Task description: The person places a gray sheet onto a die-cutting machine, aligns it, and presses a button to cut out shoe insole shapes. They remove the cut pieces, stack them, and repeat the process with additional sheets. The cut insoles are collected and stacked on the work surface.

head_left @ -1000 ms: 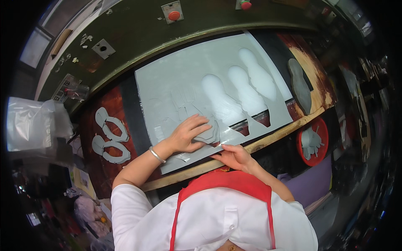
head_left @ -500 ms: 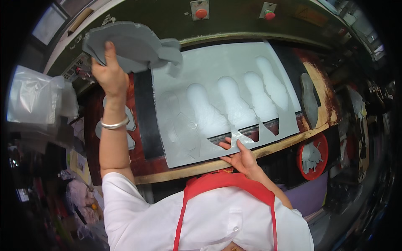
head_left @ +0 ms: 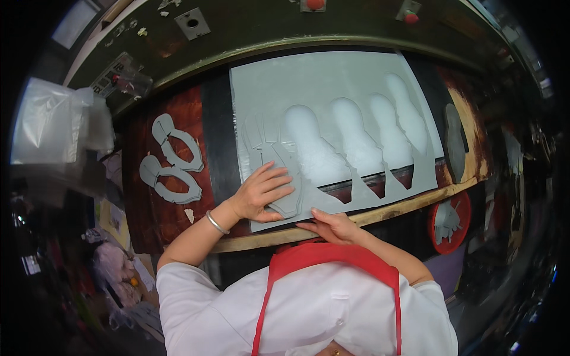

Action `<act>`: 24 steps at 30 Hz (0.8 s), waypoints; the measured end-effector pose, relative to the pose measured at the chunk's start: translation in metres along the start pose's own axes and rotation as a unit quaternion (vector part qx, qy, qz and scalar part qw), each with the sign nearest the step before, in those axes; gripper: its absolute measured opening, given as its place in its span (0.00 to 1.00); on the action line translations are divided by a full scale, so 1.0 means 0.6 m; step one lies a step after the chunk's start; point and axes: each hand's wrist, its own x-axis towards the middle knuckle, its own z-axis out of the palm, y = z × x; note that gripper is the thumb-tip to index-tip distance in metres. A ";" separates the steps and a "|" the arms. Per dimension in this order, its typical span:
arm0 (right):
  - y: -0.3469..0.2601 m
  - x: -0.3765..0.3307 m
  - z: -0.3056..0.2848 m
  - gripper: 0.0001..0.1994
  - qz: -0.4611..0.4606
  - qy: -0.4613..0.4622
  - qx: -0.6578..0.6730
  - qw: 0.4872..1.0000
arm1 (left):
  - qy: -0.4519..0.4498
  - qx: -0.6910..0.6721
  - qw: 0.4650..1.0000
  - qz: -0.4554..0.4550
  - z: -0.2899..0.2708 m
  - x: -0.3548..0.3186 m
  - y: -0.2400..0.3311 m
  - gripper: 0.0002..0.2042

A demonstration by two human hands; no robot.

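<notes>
A grey foam-like sheet (head_left: 261,77) with several sole-shaped openings lies across the work table. Over a cut sole-shaped piece (head_left: 288,204) at its left end rests my left hand (head_left: 264,193), fingers apart and lying on the surface. The piece still sits within the sheet, with slits above it. At the sheet's front edge, my right hand (head_left: 338,226) pinches the rim, thumb on top and fingers partly hidden below. White shows through the openings (head_left: 314,148) to the right of my left hand.
Cut grey sole-shaped pieces with openings (head_left: 193,153) lie on the red-brown board at left. A single grey sole (head_left: 455,142) lies at right. A red basin (head_left: 432,228) with grey scraps stands below the wooden front edge (head_left: 380,218). Clear plastic bags (head_left: 50,121) hang at far left.
The grey pieces my left hand held up at the upper left are gone from it. That hand has come down onto the sheet's left end. My right hand stays at the front edge.
</notes>
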 end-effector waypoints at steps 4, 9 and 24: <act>-0.019 0.001 0.031 0.24 -0.062 -0.012 -0.017 0.998 | 0.119 -0.058 0.990 -0.036 0.009 0.017 0.004 0.30; -0.045 0.010 0.047 0.23 -0.134 0.017 -0.039 0.990 | 0.212 -0.063 0.970 -0.103 0.029 0.039 0.009 0.24; -0.047 -0.089 -0.072 0.21 0.074 0.140 -0.131 0.979 | 0.622 -0.166 0.746 -0.172 -0.337 0.040 0.056 0.15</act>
